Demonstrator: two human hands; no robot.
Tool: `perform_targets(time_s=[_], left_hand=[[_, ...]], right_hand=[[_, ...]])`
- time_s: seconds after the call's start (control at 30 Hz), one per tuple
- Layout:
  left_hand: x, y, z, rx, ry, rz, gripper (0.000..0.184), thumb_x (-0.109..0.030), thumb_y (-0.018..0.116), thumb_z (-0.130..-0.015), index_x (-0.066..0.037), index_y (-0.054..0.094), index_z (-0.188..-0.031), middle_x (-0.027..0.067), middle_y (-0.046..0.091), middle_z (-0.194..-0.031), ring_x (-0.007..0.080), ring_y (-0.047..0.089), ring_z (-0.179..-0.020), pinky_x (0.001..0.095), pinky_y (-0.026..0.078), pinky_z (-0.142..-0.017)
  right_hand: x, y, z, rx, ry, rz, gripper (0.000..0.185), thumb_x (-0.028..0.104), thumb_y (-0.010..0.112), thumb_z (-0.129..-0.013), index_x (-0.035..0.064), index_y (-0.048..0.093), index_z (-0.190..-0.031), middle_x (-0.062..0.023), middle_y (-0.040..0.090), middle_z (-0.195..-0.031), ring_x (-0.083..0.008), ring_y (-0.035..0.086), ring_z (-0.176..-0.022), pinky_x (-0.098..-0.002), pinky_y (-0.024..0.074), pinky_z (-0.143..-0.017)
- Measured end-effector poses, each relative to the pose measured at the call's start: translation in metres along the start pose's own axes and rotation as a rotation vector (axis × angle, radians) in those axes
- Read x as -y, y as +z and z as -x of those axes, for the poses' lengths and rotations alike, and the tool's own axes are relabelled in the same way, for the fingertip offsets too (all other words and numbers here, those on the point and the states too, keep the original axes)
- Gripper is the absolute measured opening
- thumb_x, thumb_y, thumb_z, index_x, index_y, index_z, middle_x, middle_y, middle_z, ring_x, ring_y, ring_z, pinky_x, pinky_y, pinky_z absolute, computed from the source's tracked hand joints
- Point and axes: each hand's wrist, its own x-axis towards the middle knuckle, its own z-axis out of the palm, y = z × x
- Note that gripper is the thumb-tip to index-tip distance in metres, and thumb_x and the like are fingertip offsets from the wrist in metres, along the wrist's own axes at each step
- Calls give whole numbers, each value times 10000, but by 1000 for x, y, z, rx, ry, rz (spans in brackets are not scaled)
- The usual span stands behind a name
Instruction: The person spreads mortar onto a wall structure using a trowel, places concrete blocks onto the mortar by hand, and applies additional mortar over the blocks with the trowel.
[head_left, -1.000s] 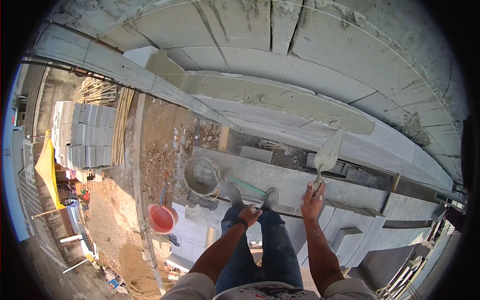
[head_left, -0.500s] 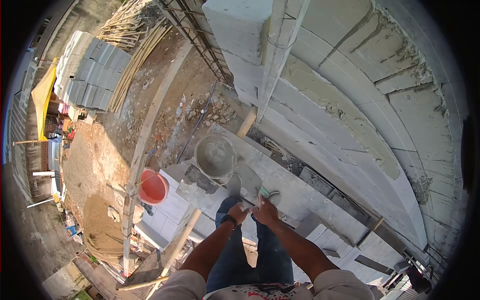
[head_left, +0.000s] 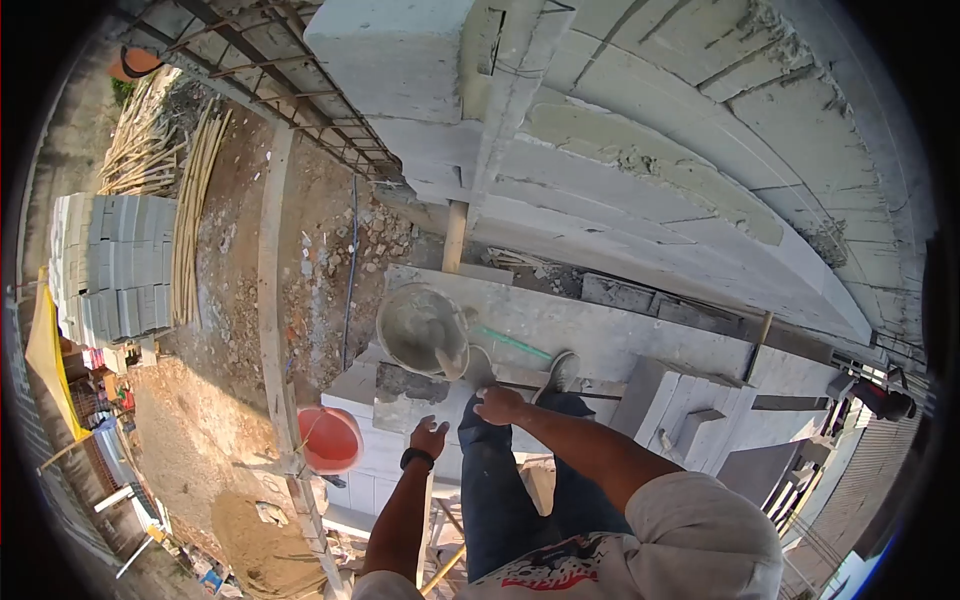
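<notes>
My right hand (head_left: 498, 406) is closed at the near right side of the mortar bucket (head_left: 410, 325), by my knee. The trowel (head_left: 449, 364) extends from it to the bucket's rim, its handle mostly hidden by my fingers. To the left, my left hand (head_left: 430, 437), with a black band on the wrist, is below the bucket, holding nothing, its fingers loosely curled and apart. Grey mortar lies inside the bucket. Wet mortar (head_left: 640, 160) also covers part of the top of the curved block wall (head_left: 600, 205) ahead.
Under my feet is a grey platform (head_left: 620, 325) with a green rod (head_left: 515, 343) on it. Pale blocks (head_left: 680, 410) stand at the right. A red bucket (head_left: 330, 440) is at the left, beside a long beam (head_left: 272, 300). Steel bars (head_left: 290, 90) project at upper left.
My right hand first came down from the wall side with the trowel, then moved to the bucket. My left hand moved left, away from my right. The view turned left.
</notes>
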Motion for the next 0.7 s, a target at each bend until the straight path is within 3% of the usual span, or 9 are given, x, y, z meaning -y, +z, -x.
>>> perform_targets(time_s=[0.1,0.13,0.17,0.2,0.3,0.53,0.57,0.63,0.7], left_hand=[[9,-6,-28,18,111,-56,610,-418,726,-849,-11,595,-1285,217,669,-1214,356,635,-1146,420,481,-1002],[1,-5,-38,34,152,-74,606,-419,726,-849,-7,602,-1275,220,667,-1217,360,633,-1149,423,478,-1006],[-11,-4,-42,38,168,-164,599,-422,725,-845,5,619,-1252,229,660,-1228,366,618,-1172,428,464,-1018],[-28,-4,-45,70,226,-185,595,-419,724,-846,10,622,-1245,231,658,-1229,367,616,-1172,427,461,-1018],[-76,10,-51,145,348,-171,583,-417,713,-856,32,631,-1218,235,656,-1221,356,622,-1150,414,458,-1006],[-204,86,-66,238,462,-466,555,-293,763,-843,53,599,-1244,207,664,-1177,315,649,-1088,427,504,-935],[-235,105,-47,263,374,-473,574,-327,751,-850,38,591,-1263,212,664,-1202,321,654,-1092,426,499,-955],[-251,150,-53,275,467,-614,576,-345,743,-853,28,594,-1265,213,660,-1222,322,652,-1108,418,496,-964],[-261,197,-58,318,505,-719,580,-379,726,-854,10,601,-1265,218,650,-1251,338,640,-1140,411,490,-977]], right_hand=[[-42,-4,33,-147,102,-152,505,374,528,-900,-20,624,-1201,-263,624,-1241,-416,615,-1145,-504,478,-995],[-64,1,37,-231,163,-200,421,360,549,-898,38,671,-1140,-258,630,-1202,-424,624,-1120,-518,501,-954],[-95,11,31,-191,185,-108,496,382,562,-890,-19,628,-1174,-257,635,-1220,-416,604,-1172,-517,499,-952],[-130,25,23,-215,184,-103,492,370,571,-871,-8,629,-1180,-243,628,-1245,-403,611,-1167,-519,492,-958],[-164,-2,86,-391,497,-591,475,386,580,-858,14,647,-1146,-241,634,-1222,-384,608,-1171,-507,485,-954],[-294,78,139,-812,446,-875,421,349,606,-880,9,646,-1125,-243,651,-1166,-392,650,-1053,-487,517,-897],[-320,101,145,-819,419,-744,432,355,609,-880,13,646,-1142,-245,648,-1179,-388,652,-1050,-491,520,-891],[-366,147,166,-815,358,-484,455,365,615,-881,20,645,-1175,-250,642,-1205,-380,657,-1044,-498,525,-878],[-399,187,199,-798,486,-647,447,364,632,-877,24,646,-1166,-243,651,-1166,-380,657,-1039,-490,525,-890]])
